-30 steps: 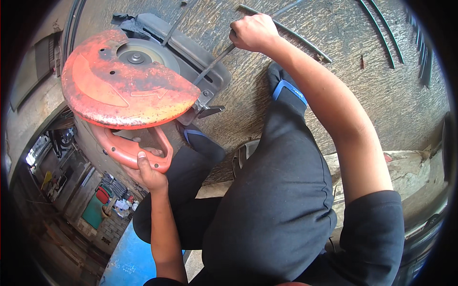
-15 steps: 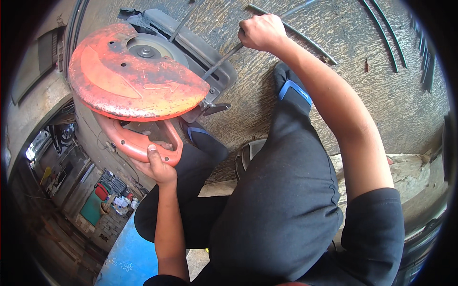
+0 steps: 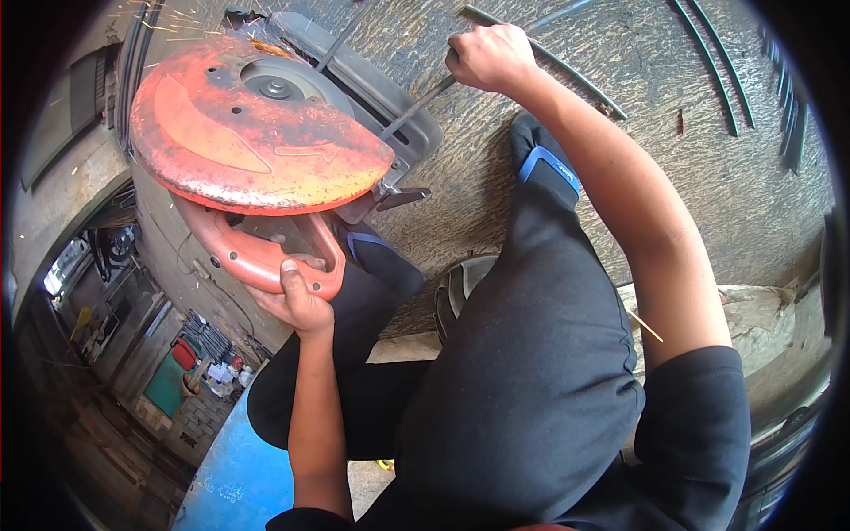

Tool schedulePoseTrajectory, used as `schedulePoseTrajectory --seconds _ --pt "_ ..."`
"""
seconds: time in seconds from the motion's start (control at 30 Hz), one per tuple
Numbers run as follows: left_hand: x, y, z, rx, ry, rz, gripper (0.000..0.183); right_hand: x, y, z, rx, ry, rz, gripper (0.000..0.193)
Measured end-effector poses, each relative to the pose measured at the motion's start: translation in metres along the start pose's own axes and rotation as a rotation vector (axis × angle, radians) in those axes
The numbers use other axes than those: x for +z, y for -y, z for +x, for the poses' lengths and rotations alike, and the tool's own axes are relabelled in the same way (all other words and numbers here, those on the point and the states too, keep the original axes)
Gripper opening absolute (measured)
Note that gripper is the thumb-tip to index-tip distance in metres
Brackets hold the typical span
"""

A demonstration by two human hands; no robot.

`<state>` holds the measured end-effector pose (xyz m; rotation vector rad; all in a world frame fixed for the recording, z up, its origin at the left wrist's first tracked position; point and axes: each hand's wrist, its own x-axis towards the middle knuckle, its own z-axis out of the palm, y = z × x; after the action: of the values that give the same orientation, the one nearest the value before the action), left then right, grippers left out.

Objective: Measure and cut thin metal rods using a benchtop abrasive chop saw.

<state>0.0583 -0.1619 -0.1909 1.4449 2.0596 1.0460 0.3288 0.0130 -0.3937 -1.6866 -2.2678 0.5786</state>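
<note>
My left hand (image 3: 299,299) is wrapped round the orange handle (image 3: 257,270) of a chop saw, its thumb lying on top of the grip. Above the handle is the saw's worn orange blade guard (image 3: 239,164), with the round hub of the disc (image 3: 274,87) showing behind it. My right hand (image 3: 494,57) is closed in a fist on a thin metal rod (image 3: 423,106), which runs down to the left into the saw's base and passes behind the guard. Sparks (image 3: 177,22) fly at the far left of the guard, and part of the cutting area is hidden by it.
Loose metal strips (image 3: 567,75) lie on the floor beyond my right hand, with curved rods (image 3: 708,66) farther right. A bundle of short dark pieces (image 3: 788,106) is at the far right. My sandalled foot (image 3: 542,159) rests near the saw. A blue surface (image 3: 235,469) is at lower left.
Sparks have appeared around the saw's far side. The guard and handle have shifted slightly, my left hand moving with them. My right hand stays nearly still on the rod.
</note>
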Motion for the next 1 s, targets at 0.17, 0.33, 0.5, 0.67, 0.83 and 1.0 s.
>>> schedulePoseTrajectory --seconds 0.17,0.33,0.5,0.67,0.83,1.0 --pt "0.003 -0.001 -0.001 0.051 -0.001 -0.006 0.073 -0.004 -0.001 -0.001 -0.029 0.017 0.018 0.026" --pt "0.007 -0.001 -0.001 0.095 -0.01 0.015 0.074 -0.001 -0.012 -0.018 -0.207 -0.01 0.103 0.016" --pt "0.011 -0.002 -0.002 0.012 0.034 -0.119 0.074 0.023 0.007 -0.103 -0.09 -0.42 0.402 0.039" --pt "0.014 -0.004 -0.002 0.048 0.018 -0.168 0.071 0.041 -0.002 -0.184 0.331 -0.427 0.585 0.025" --pt "0.014 -0.004 -0.002 0.059 0.014 -0.149 0.071 0.048 -0.014 -0.208 0.312 -0.411 0.583 0.026" --pt "0.014 -0.004 -0.003 0.06 0.002 -0.088 0.071 0.048 -0.016 -0.191 0.336 -0.373 0.524 0.026"
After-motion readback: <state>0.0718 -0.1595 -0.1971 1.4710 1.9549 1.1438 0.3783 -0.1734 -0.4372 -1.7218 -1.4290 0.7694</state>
